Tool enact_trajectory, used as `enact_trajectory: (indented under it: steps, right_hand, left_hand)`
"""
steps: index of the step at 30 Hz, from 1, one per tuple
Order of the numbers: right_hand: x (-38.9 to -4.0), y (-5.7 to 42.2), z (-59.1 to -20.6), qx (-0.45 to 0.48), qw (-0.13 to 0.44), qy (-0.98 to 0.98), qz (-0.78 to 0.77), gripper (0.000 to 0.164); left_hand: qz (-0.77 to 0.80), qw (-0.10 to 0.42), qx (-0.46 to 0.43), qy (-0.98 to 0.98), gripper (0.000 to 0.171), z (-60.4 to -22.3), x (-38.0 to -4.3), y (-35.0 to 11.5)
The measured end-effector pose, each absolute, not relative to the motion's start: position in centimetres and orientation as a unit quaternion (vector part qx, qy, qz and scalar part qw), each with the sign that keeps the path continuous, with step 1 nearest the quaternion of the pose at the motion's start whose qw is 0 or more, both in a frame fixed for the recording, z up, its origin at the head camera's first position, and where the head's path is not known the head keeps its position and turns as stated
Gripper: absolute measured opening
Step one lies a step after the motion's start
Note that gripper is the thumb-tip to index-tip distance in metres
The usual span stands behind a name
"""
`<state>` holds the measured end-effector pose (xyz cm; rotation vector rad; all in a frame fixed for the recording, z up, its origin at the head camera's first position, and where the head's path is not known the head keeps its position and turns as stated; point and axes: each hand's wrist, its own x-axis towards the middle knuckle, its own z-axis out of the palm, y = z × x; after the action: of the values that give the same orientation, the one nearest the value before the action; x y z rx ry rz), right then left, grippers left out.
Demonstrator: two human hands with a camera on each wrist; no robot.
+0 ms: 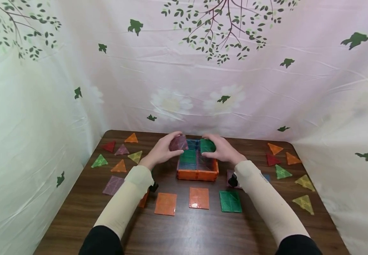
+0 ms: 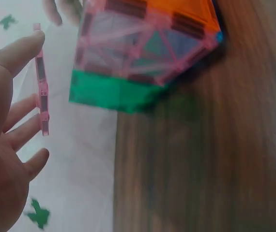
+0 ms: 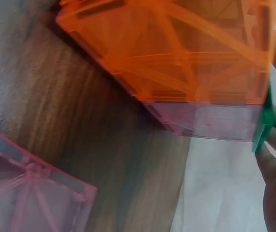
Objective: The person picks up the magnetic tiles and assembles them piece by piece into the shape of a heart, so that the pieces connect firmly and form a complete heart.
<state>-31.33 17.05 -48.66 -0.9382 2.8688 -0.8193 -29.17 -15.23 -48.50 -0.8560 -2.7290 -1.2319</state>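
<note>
My left hand (image 1: 162,151) pinches a purple square magnetic tile (image 1: 178,143) above the back left of a box built of magnetic tiles (image 1: 197,175). In the left wrist view that tile (image 2: 42,87) shows edge-on between thumb and fingers, apart from the box. At the back right, my right hand (image 1: 224,150) holds a green square tile (image 1: 207,145) at the top of the box. The right wrist view shows this green tile (image 3: 264,124) upright beside the box's purple wall (image 3: 215,120). The box has orange front walls, with green, blue and purple panels visible above them.
Orange square tiles (image 1: 166,204) and a green square (image 1: 230,201) lie in front of the box. Several triangle tiles are spread on the left, such as a red one (image 1: 109,146), and on the right, such as a yellow one (image 1: 304,204). A curtain (image 1: 190,78) hangs behind the table.
</note>
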Motion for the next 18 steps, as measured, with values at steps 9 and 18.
enact_trajectory:
  steps: [9,18]
  right_hand:
    - [-31.2,16.8,-49.3,-0.295,-0.004,0.914,-0.280,0.076]
    - [-30.7,16.8,-49.5,-0.282,-0.003,0.917,-0.282,0.073]
  left_hand:
    - [-0.296,-0.020,-0.347,-0.890,0.077,-47.8,-30.7,-11.8]
    - [-0.261,-0.033,-0.352,-0.898,0.079,-48.2,-31.2,-10.8]
